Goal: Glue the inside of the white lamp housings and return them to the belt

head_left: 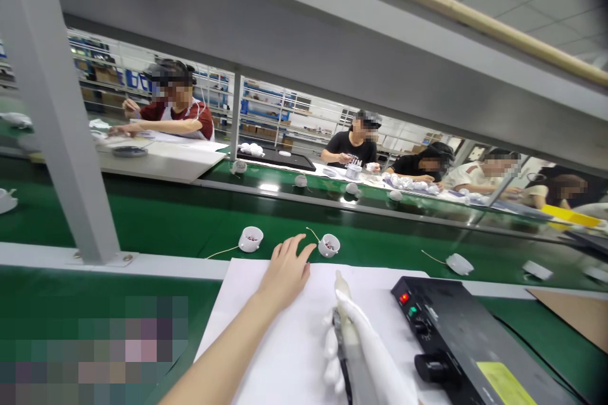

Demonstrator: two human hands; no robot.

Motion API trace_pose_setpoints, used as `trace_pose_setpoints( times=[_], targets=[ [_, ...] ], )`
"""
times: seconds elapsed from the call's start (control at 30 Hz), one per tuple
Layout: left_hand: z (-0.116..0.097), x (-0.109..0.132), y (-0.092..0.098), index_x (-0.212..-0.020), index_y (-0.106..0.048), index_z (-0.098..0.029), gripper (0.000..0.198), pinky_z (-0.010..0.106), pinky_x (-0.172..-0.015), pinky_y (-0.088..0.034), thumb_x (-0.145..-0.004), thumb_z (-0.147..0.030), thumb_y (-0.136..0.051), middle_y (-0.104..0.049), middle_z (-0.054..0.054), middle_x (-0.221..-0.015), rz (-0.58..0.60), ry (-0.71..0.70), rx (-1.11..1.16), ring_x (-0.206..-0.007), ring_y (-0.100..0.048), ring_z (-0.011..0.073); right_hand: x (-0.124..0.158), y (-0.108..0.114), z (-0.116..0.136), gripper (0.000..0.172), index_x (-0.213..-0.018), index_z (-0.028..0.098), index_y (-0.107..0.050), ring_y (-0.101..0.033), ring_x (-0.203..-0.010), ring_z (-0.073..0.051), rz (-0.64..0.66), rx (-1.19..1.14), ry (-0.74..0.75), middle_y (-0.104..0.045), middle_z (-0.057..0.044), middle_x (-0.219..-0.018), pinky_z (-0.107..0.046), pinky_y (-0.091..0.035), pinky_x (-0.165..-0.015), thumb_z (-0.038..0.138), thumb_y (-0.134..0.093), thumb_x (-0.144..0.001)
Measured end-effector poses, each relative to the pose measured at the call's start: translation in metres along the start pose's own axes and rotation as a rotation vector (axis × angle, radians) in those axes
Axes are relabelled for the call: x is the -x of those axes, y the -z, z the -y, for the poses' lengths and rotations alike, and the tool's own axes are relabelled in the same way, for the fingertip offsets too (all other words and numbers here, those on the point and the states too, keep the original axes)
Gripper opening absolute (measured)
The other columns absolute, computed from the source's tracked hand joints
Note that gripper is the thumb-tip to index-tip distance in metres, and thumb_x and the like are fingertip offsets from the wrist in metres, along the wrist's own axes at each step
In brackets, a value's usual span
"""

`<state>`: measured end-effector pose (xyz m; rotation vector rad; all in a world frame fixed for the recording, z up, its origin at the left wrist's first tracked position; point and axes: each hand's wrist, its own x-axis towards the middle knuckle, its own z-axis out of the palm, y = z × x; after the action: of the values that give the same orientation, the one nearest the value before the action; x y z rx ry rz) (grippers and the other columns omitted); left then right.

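Note:
My left hand (286, 270) is bare and stretched forward, fingers apart, over the far edge of a white sheet (270, 342). Its fingertips reach toward a small white cup-shaped part (329, 245) with a thin wire, lying on the green conveyor belt (190, 221). A second white cup part (250, 238) lies to its left. My right hand (361, 342) wears a white glove and is closed around a slim pen-like tool (346, 323) whose tip points away from me.
A black control box (456, 335) with red and green lights sits at the right. A grey upright post (61, 139) stands at the left. More white parts (459, 263) lie along the belt. Several people work at the far side. A brown board (577, 313) lies far right.

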<state>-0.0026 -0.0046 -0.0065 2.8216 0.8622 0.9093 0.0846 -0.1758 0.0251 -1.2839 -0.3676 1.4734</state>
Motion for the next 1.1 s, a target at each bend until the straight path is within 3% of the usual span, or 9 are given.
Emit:
trace_pose_setpoints(
  times=[0.47,0.7,0.9,1.1],
  targets=[
    [0.0037,-0.0007,-0.0033,-0.132,-0.051,-0.03,0.048,0.048,-0.098,-0.044,-0.087,-0.013,-0.05,-0.043,0.009,-0.143,-0.002,0.024,0.022,-0.128,-0.042,0.0295,0.0012,-0.0011,-0.0007,0.035,-0.095,0.012,-0.061,-0.054,-0.053,-0.009,-0.017,-0.01,-0.012,-0.059,0.0,-0.073,-0.022,-0.048,-0.049,0.046,-0.05,-0.096],
    [0.0038,-0.004,-0.0007,-0.112,-0.059,-0.021,0.027,0.044,-0.096,-0.045,-0.087,-0.014,-0.054,-0.049,0.011,-0.135,0.018,0.118,0.044,-0.125,-0.045,0.0286,0.0015,-0.0008,-0.0005,0.034,-0.096,0.012,-0.06,-0.053,-0.053,-0.009,-0.017,-0.018,-0.014,-0.058,0.0,-0.074,-0.022,-0.047,-0.047,0.044,-0.05,-0.097],
    [0.0073,-0.0074,0.0041,-0.088,-0.059,-0.019,0.001,0.033,-0.079,-0.051,-0.088,-0.02,-0.058,-0.053,0.009,-0.132,0.04,0.321,0.109,-0.097,-0.064,0.0223,0.001,-0.0013,0.0004,0.034,-0.095,0.013,-0.061,-0.054,-0.053,-0.009,-0.017,-0.021,-0.02,-0.059,0.0,-0.074,-0.022,-0.048,-0.048,0.045,-0.05,-0.096],
    [0.0046,-0.0055,0.0048,-0.081,-0.059,-0.021,0.007,0.029,-0.068,-0.05,-0.086,-0.026,-0.06,-0.06,0.002,-0.124,-0.026,0.253,0.114,-0.081,-0.067,0.018,0.0012,-0.0027,0.0008,0.034,-0.094,0.013,-0.061,-0.052,-0.05,-0.008,-0.016,-0.027,-0.023,-0.058,0.001,-0.071,-0.021,-0.046,-0.046,0.045,-0.05,-0.097]
  ],
)
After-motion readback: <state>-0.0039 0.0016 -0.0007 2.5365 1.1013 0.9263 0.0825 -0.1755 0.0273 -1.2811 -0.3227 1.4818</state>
